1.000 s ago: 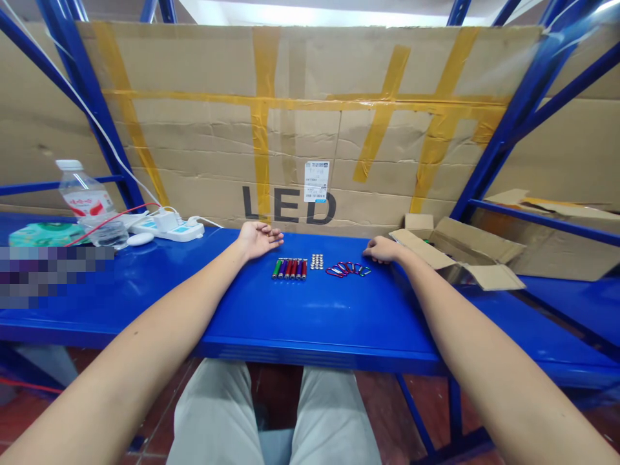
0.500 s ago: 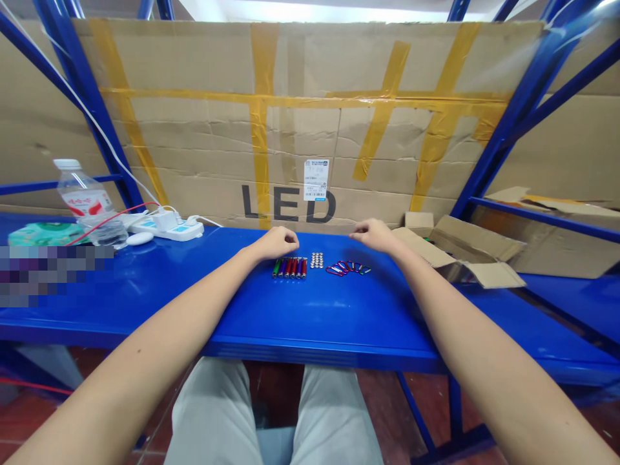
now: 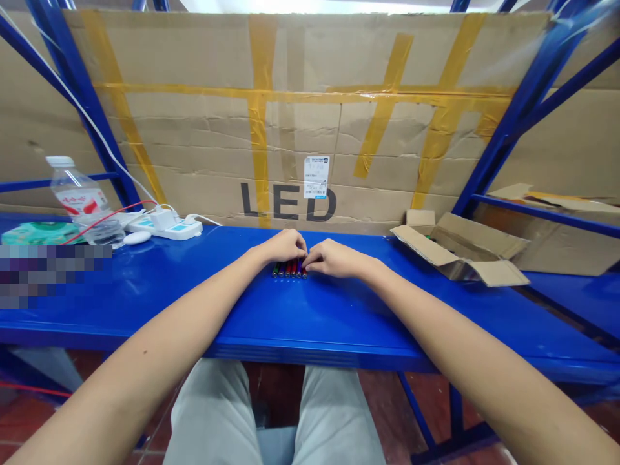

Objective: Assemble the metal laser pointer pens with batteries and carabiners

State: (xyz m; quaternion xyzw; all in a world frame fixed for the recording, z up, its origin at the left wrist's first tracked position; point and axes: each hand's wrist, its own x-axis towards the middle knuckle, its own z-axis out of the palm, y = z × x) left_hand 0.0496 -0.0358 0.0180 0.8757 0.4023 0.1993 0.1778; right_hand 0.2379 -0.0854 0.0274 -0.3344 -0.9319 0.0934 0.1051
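Note:
A row of several small metal tubes (image 3: 288, 272), green, blue, purple and red, like mini flashlights, lies on the blue table. My left hand (image 3: 285, 245) is closed over the far ends of the row, with its fingertips at the right side. Against the rightmost red tube (image 3: 305, 273), the thumb and fingers of my right hand (image 3: 332, 258) are pinched together, close to the left fingertips. What either hand grips is too small to make out. The silvery discs and coloured carabiners are hidden by my right hand and forearm.
An open cardboard box (image 3: 460, 248) stands at the right. On the left are a water bottle (image 3: 82, 200), a green packet (image 3: 41, 234) and a power strip (image 3: 177, 227) with cables. A large taped cardboard sheet (image 3: 203, 142) closes off the back, between blue posts.
My right hand has moved left from above the carabiners to the right end of the tube row. My left hand has shifted slightly right, so the two hands are now nearly touching.

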